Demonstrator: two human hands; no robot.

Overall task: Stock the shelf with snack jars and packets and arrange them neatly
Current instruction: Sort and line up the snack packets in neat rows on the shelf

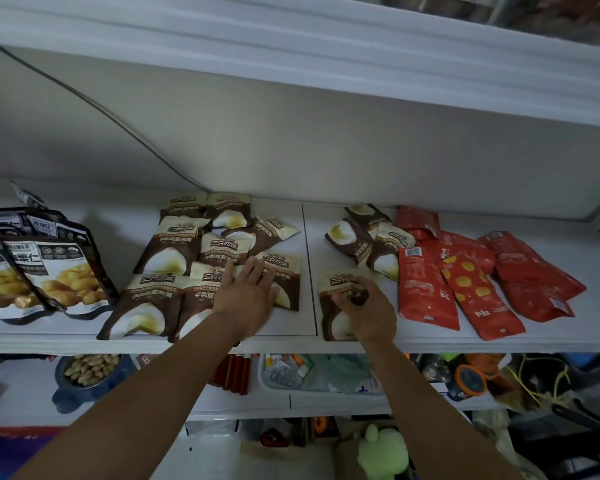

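Several brown-and-cream snack packets point(174, 251) lie overlapping in the middle of the white shelf point(309, 327). My left hand point(246, 292) rests flat with straight fingers on the front packets of that group. To its right lies a single brown packet point(336, 285) near the shelf's front edge; my right hand point(364, 306) grips it with curled fingers. Behind it sits a smaller heap of the same packets point(371, 237). Red packets point(465, 282) lie spread at the right. Black-and-white packets point(49, 271) with yellow nuts lean at the left.
The shelf above point(326, 64) overhangs close overhead. Below, a lower shelf holds a blue bowl of nuts point(87, 372), a white tray of small items point(309, 375) and an orange-lidded jar point(471, 379). A green plush toy point(381, 452) sits lower still.
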